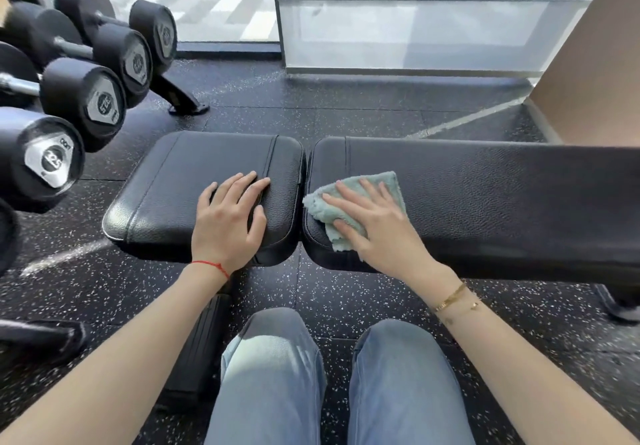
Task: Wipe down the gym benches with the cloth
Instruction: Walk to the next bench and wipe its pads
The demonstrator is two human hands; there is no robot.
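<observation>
Bench: a black padded leatherette gym bench [485,202] runs left to right just beyond the person's knees; its short seat pad [166,181] lies left, the long back pad right, with a narrow gap between.
Cloth: a small pale-green fluffy microfibre cloth [388,185] lies crumpled on the left end of the long pad, just right of the gap, its near corner hanging over the near edge.
Right hand: the right hand [374,226] lies flat on the cloth with fingers spread and straight, pressing it to the pad, not pinching it.
Left hand: the left hand [230,216] rests palm-down on the seat pad, fingers relaxed, holding nothing, likely as a brace.
Handling: the cloth looks light, soft and limp, so it would bunch under a push; a flat palm over its middle should keep it spread. The grained pad looks firm and smooth, so the cloth should slide easily.
Surroundings: black rubber-ended dumbbells [79,98] sit on a rack at far left, over speckled black rubber flooring [339,302].
</observation>
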